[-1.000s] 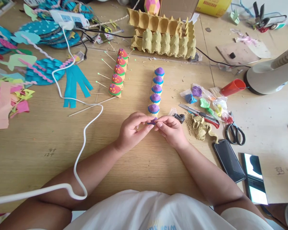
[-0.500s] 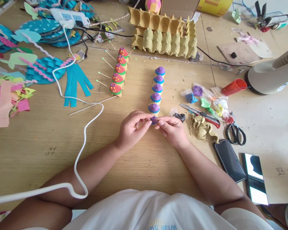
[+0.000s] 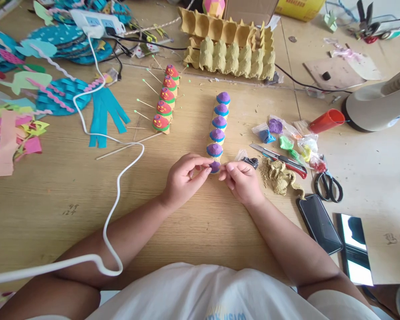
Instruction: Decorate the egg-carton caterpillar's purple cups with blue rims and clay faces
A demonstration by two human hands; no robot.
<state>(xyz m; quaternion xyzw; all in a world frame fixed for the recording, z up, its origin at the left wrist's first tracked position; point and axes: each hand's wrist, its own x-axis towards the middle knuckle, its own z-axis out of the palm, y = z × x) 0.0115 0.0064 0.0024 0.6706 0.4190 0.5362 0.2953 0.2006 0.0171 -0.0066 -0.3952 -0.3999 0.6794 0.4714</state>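
A strip of egg-carton cups (image 3: 218, 134) runs away from me, its domes capped in purple over a blue rim. My left hand (image 3: 185, 182) is closed, thumb and forefinger at the left side of the nearest cup (image 3: 214, 167). Just right of that cup, my right hand (image 3: 243, 180) is pinched; whatever sits between its fingertips is too small to make out. To the left stands a second strip (image 3: 163, 108), red and green with smiling faces and green-tipped sticks poking out.
Clay bags (image 3: 266, 136), a utility knife (image 3: 280, 158), brown clay (image 3: 280, 178), scissors (image 3: 328, 186) and a phone (image 3: 320, 222) lie at right. A white cable (image 3: 118, 191) loops along the left. Egg cartons (image 3: 236, 58) stand at the back.
My right hand has shifted slightly right, away from the nearest purple cup, so more of it shows. The left hand stays at the cup.
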